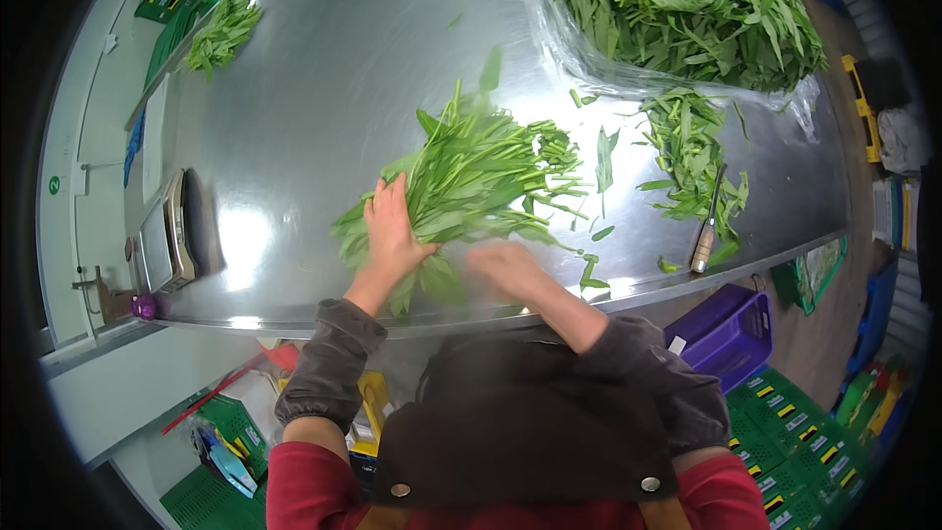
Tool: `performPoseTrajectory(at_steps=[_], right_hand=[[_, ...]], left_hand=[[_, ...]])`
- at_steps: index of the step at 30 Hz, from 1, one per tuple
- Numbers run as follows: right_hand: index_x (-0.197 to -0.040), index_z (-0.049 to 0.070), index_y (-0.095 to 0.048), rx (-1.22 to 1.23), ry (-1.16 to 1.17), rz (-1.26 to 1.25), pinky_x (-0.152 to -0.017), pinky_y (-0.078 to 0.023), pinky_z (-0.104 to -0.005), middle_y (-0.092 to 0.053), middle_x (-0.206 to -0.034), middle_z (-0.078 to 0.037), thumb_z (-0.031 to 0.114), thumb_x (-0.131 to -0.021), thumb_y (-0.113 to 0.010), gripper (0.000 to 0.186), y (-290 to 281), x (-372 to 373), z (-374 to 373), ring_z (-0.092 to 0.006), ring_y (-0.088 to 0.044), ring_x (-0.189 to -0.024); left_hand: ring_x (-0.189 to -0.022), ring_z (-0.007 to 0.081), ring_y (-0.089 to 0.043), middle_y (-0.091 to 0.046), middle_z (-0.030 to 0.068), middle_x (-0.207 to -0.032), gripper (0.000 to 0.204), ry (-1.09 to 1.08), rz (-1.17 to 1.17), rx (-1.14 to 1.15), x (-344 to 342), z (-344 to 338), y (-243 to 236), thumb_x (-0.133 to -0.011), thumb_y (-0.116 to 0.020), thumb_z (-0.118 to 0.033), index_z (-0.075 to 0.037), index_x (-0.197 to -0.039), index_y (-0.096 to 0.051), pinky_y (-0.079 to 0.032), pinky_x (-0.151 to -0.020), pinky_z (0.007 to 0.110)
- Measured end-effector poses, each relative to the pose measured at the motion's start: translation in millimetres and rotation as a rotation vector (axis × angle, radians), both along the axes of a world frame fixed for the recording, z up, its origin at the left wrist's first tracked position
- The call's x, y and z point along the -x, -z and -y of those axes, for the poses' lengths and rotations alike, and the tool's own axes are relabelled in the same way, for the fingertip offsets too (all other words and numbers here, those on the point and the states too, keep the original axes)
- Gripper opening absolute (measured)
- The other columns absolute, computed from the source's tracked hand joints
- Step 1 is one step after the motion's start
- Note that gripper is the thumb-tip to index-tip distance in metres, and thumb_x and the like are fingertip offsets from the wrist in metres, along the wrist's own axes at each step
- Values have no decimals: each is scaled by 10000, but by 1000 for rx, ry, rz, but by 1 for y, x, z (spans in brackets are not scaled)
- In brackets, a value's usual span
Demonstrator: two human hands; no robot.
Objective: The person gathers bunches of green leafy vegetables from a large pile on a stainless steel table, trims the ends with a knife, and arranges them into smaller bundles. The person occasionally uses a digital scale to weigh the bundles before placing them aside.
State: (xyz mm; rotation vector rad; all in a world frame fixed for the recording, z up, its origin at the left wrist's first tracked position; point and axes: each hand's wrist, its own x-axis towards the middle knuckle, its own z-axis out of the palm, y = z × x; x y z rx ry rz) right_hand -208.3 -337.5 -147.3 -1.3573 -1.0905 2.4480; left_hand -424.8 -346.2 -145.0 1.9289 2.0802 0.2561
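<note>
The bunch (481,172) lies loose and fanned on the metal table (334,69), near its middle, leafy tips mostly toward the left and cut stem ends toward the right. The left hand (392,236) rests on the leafy side, its fingers laid out over the leaves and the thumb spread away from them; whether they clamp any stems cannot be told. The right hand (505,267) is at the lower edge of the bunch, near the table's front rim — blurred, so the state of its fingers cannot be determined. Some leaves beside the hands are blurred as well. To the right, loose scraps (684,137) of leaf and stem lie in a strip; a knife (705,240) with a light handle (blade pointing away from the person) lies at the near end of these. At upper right, a large heap (697,15) of the same greens sits on clear plastic (559,54). A smaller bundle (224,31) lies at the far left edge, and a scale (169,236) stands at the near left. Below the table, at right, are a purple crate (734,339) and green crates (795,437) — the latter nearest the lower corner.
</note>
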Motion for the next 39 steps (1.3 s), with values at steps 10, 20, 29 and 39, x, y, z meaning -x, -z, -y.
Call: performPoseTrajectory(at_steps=[10,20,29,39], right_hand=[[-1095,-30,-600,-60,328,142,-417,-431,-226,-687,-939,-115,210,-929,-557,295,13,-121,12,-122,-593,-520],[-1087,-30,-582,-229,376,122,-465,-455,-222,-676,-911,-112,174,-912,-595,269,11,-167,-2,-112,-597,-576],[-1437,-6,-261,-474,241,22,-944,-426,-335,-638,-1064,-146,275,-744,-792,917,-44,-133,-105,-228,-585,-1005],[-1419,18,-300,-389,161,-74,-825,-497,-342,-533,-1282,-224,244,-732,-789,873,-68,-126,-111,-218,-580,-1078]], left_hand=[[-1008,348,-579,-550,171,-1152,761,99,113,-247,-6,-33,-81,-633,-801,-120,-49,-1301,-441,-469,-868,412],[-934,348,-551,-538,157,-1076,722,356,-232,-61,-22,-44,-92,-606,-645,45,-18,-1294,-435,-451,-770,407],[-982,351,-536,-532,170,-1133,814,509,-263,-72,-53,-33,-151,-524,-658,104,-17,-1300,-442,-435,-819,404],[-974,378,-538,-541,188,-1113,827,508,-223,-28,-37,-7,-160,-543,-728,-2,-18,-1310,-419,-443,-815,432]])
